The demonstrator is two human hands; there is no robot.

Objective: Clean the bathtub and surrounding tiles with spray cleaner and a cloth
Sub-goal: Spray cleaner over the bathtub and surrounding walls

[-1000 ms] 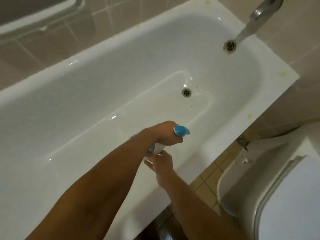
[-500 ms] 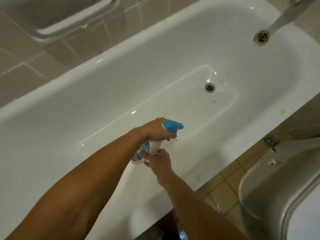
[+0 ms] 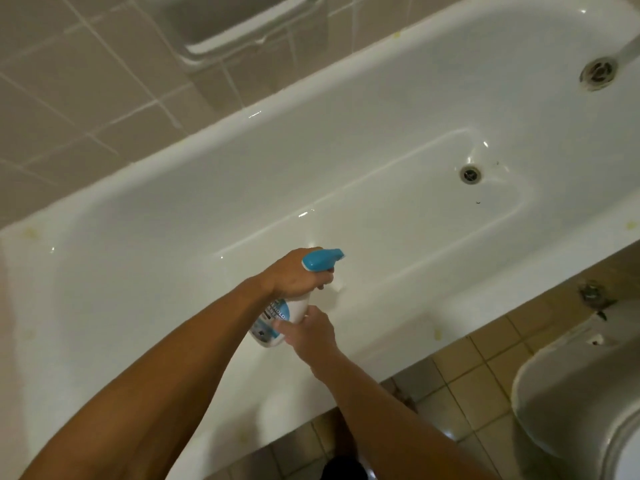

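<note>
- Left hand (image 3: 298, 275) wraps the neck of the spray bottle (image 3: 277, 320), just under the blue trigger head (image 3: 322, 259); likely so a finger can reach the trigger. Whether a finger is on the trigger cannot be told.
- Right hand (image 3: 311, 332) holds the lower body of the bottle with curled fingers, apparently steadying it while it is aimed.
- Bottle is held over the near side of the bathtub (image 3: 138, 237), tilted, nozzle pointing toward the tub floor and the drain (image 3: 470, 174) end. Judged: spraying stage, wiping not yet begun.
- Bottle: white body, blue-and-white label with partly readable lettering, blue head.
- No cloth visible.
- Tub: white, glossy; small dark specks near the drain; yellowish spots on the rim.
- Wall tiles (image 3: 69, 98) behind: beige, pale grout.
- Overflow fitting (image 3: 598, 72) sits on the far right end wall.
</note>
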